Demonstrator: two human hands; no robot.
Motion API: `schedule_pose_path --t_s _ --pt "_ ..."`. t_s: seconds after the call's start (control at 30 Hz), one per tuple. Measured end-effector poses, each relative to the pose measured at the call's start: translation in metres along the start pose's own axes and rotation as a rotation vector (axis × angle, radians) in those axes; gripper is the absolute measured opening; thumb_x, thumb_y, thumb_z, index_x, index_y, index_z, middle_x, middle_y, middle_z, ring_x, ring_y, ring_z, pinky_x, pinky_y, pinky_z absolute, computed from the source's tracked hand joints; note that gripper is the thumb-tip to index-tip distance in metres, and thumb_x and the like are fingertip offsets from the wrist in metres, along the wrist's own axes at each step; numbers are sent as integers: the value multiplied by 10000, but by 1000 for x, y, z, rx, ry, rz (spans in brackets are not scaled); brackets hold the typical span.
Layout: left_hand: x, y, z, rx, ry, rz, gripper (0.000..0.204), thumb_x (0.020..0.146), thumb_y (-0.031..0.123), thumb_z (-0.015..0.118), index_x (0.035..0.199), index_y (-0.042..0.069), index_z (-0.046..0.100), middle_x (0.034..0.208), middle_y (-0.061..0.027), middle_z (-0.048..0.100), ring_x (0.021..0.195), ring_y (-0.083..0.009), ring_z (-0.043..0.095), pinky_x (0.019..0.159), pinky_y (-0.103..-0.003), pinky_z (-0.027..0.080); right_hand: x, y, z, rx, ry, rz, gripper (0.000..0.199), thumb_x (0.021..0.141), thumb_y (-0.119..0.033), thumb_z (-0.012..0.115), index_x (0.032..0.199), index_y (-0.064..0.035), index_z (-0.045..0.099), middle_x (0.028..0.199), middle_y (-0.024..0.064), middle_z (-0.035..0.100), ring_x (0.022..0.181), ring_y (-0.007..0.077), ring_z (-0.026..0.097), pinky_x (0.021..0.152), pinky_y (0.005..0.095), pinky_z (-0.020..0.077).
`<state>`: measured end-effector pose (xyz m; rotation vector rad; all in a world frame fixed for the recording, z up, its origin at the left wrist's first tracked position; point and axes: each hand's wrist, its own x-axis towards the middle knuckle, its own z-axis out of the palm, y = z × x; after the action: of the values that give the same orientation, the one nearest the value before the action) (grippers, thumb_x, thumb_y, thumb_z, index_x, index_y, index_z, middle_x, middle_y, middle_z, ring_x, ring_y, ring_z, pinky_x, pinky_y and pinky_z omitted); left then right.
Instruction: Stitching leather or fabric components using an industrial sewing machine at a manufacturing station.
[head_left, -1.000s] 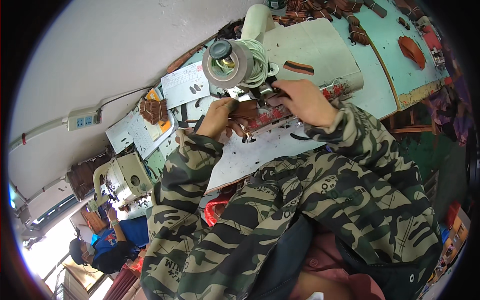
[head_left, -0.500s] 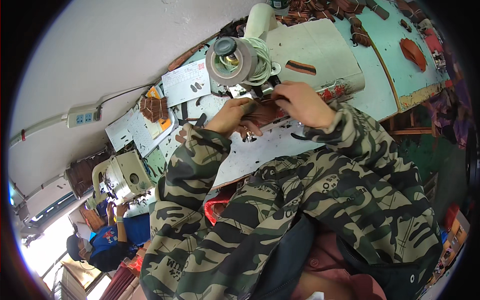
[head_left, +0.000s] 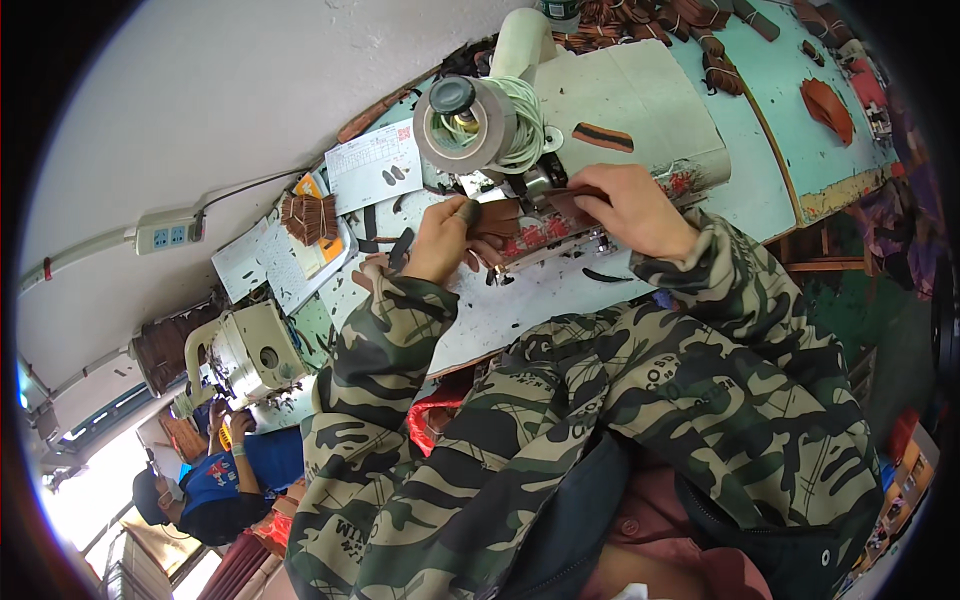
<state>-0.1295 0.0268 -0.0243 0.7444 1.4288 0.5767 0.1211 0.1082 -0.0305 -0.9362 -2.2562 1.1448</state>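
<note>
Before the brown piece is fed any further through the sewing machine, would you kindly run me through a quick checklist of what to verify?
1. Left hand on the brown leather piece: ok, fingers rest on its left end.
2. Right hand steadying the piece from the other side: ok, it grips the right end.
3. Piece lying flat under the head of the sewing machine: cannot tell, the hands hide most of it.
4. Fingertips away from the needle: cannot tell, the needle is hidden.
5. Loose dark scraps near the working area: not ok, several lie close to the hands.
</note>
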Motion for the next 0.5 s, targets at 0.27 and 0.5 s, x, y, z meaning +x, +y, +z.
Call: schedule_pose_path --t_s 0.27,0.5 --pt "-3 5 4 -36 29 8 302 988 193 362 1068 -35 543 862 -170 658 636 -201 668 496 -250 489 5 -4 4 -49 46 -92 205 789 -56 612 973 33 599 816 183 615 709 307 620 667 352 485" --pt "9 6 19 -105 -104 -15 276 980 157 391 1118 -35 535 976 -171 654 749 -211 677 580 -265 527 10 -6 10 -20 -88 -63 234 788 -77 621 993 35 599 891 188 627 806 342 614 722 364 482"
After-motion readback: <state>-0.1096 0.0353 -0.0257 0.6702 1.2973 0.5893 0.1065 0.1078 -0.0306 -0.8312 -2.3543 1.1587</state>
